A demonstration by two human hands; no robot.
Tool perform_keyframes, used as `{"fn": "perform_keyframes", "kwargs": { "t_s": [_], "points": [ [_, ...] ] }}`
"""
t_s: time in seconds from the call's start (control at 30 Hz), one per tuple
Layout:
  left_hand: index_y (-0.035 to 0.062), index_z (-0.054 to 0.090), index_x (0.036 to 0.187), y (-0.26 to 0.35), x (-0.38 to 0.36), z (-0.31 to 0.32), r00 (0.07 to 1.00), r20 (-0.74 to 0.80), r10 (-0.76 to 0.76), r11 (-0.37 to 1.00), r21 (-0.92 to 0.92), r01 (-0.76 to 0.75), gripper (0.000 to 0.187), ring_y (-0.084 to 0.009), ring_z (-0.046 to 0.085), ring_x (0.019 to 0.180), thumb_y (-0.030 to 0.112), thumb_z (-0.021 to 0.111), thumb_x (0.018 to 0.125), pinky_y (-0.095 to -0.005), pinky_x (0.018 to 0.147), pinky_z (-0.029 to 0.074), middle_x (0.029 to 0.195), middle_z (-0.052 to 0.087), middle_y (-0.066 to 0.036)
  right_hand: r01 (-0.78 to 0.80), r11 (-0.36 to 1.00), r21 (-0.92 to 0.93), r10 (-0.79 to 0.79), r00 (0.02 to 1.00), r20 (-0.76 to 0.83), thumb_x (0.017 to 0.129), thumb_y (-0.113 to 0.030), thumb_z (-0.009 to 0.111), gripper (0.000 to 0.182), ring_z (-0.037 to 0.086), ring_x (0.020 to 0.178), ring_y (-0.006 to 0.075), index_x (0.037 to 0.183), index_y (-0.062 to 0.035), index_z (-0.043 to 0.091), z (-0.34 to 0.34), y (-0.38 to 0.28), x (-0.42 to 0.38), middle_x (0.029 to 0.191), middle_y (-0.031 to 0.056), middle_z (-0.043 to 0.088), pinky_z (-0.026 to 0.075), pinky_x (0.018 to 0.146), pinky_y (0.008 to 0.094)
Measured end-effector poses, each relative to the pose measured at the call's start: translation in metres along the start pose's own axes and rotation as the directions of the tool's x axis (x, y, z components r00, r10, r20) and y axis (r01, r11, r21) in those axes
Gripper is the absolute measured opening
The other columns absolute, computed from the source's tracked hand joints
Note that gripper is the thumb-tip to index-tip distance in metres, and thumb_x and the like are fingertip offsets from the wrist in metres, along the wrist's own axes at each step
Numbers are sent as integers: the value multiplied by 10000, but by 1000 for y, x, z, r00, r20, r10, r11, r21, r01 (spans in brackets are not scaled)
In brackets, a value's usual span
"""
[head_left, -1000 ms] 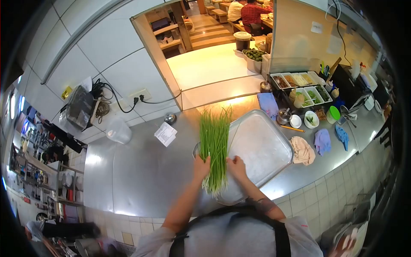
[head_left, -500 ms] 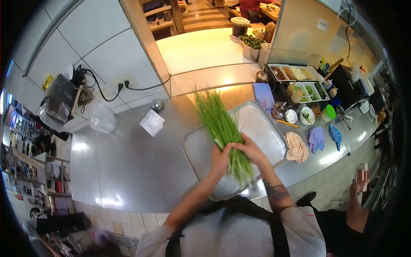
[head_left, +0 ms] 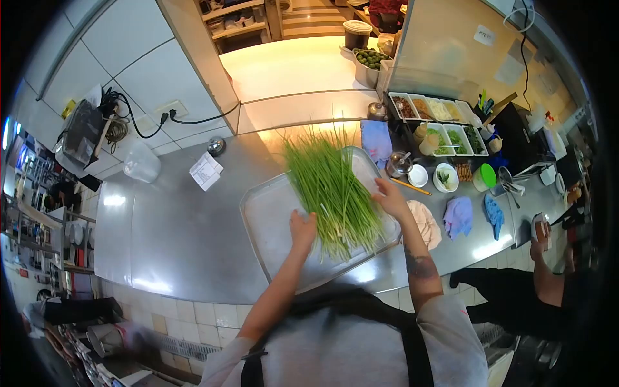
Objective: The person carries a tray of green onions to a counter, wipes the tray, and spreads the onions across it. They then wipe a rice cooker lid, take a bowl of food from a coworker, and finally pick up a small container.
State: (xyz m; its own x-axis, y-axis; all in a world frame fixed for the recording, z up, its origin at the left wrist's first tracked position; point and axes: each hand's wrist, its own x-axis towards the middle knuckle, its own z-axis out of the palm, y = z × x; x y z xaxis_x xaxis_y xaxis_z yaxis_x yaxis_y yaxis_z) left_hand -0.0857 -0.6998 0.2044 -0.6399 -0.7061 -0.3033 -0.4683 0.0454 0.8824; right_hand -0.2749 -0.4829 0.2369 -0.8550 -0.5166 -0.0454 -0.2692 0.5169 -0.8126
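Observation:
A large bunch of long green chives (head_left: 332, 193) lies spread on a shallow metal tray (head_left: 267, 238), pale ends toward me and green tips past the far rim. At the left edge of the stalks is my left hand (head_left: 302, 231), its fingers apart. My right hand (head_left: 391, 198) is on the other side, fingers loosely spread at the edge of the bunch. Neither hand grips anything.
Right of the tray are a crumpled beige cloth (head_left: 422, 226), a pencil (head_left: 411, 187), small white bowls (head_left: 445, 177) and a topping rack (head_left: 445, 122). A paper slip (head_left: 206, 171) and a plastic container (head_left: 142, 162) sit to the left. Another person's arm (head_left: 548, 267) shows at far right.
Both hands have let go of the chives and moved apart. The bunch, gripped tightly before, now lies fanned out on the tray. The view has shifted slightly.

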Motion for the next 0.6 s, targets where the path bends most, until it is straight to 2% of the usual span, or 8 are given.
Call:
{"fn": "perform_keyframes", "kwargs": {
  "t_s": [0.07,0.17,0.3,0.4,0.43,0.47,0.53,0.6],
  "points": [
    [-11,310,1433,-24,14,16,999,-46,20,999,-38,-22,595,-298,498,1209,191,566,936,-377,1002,409,1385,457,-204,27,984,-179,-59,982,-177,742,-161,741,516,544,1181,378,1205,5,587,-31,-13,-31,1269,208,583,428,1000,392],
    [14,282,1452,-9,15,38,942,316,111,794,-598,107,592,-281,505,1194,174,531,939,-360,987,410,1436,415,-188,-100,890,-445,-71,933,-352,733,-225,748,468,504,1185,373,1174,-114,635,-62,24,-75,1291,136,565,433,960,447],
    [51,380,1422,1,11,54,926,376,32,831,-525,184,517,-227,560,1144,100,498,921,-302,891,459,1372,509,-113,-167,787,-594,-37,948,-316,753,-245,724,407,414,1252,373,1154,-206,664,-58,67,-123,1356,64,505,417,932,510],
    [42,477,1357,-22,19,17,905,329,269,963,-122,-242,457,-245,565,1141,88,517,905,-326,888,472,1378,503,-136,-36,797,-603,-214,917,-336,812,-219,685,380,528,1135,365,1187,-168,653,-56,91,-125,1289,102,565,462,881,474],
    [32,515,1307,-17,6,-4,941,200,274,958,33,-286,409,-258,569,1124,88,522,903,-337,873,484,1349,516,-150,-56,864,-501,-137,930,-340,833,-203,668,366,563,1072,343,1194,-145,648,-62,96,-120,1244,120,587,477,853,447],
    [23,554,1257,-8,-12,-30,954,69,292,934,196,-299,364,-270,573,1108,88,526,900,-347,858,496,1320,530,-164,-81,918,-389,-57,942,-332,854,-186,650,352,598,1009,321,1200,-121,643,-67,101,-112,1200,138,608,491,824,419],
    [7,592,1142,-22,-34,-73,828,-283,484,863,311,-399,276,-370,554,1039,109,552,889,-426,923,442,1130,586,-206,-108,979,-173,51,951,-306,889,-151,613,316,640,895,276,1193,-71,635,-70,82,-94,1105,156,640,508,774,363],
    [9,598,1067,-34,-58,-115,724,-479,496,820,532,-209,223,-395,539,984,145,569,892,-470,859,437,1024,581,-194,-109,994,29,113,954,-278,916,-112,574,276,653,793,230,1169,-17,631,-79,14,-85,1005,155,660,513,728,308]
  ]
}}
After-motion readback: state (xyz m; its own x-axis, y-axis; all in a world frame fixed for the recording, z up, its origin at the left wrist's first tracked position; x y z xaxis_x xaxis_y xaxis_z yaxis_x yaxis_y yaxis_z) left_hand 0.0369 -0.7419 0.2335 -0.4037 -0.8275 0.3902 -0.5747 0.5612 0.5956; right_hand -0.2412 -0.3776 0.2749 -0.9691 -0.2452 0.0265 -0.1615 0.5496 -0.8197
